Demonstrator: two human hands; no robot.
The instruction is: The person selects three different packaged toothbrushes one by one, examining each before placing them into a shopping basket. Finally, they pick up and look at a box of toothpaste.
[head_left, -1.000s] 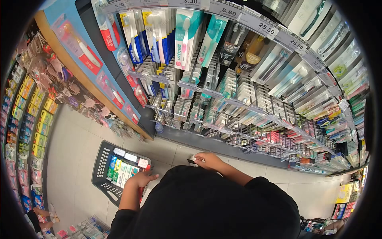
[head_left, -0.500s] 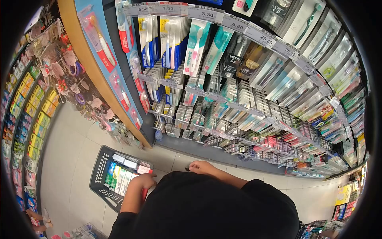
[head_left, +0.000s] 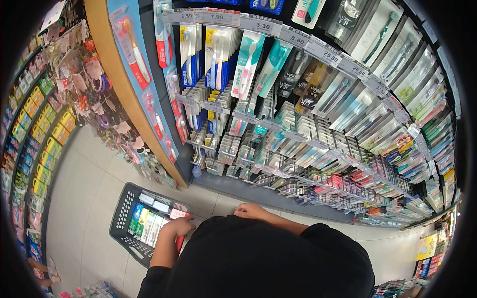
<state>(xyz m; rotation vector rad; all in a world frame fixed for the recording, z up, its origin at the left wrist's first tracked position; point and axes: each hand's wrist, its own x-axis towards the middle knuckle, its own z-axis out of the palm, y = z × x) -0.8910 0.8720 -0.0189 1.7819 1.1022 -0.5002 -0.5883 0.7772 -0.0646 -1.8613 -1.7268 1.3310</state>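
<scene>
Basket [head_left: 121, 213] on the floor, boxes [head_left: 149, 226] inside! Left hand [head_left: 179, 227] bends at its right side, by the red handle [head_left: 180, 242], clamp unclear. Right of the basket, right hand [head_left: 250, 211] curls, fingers together, contents hidden. Toothbrushes [head_left: 246, 67] hang beyond the basket.

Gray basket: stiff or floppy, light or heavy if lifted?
Basket looks stiff: its perforated walls hold their shape. Probably not light, given the boxes inside. Those could slide if it tips, since nothing visible straps them down.
</scene>
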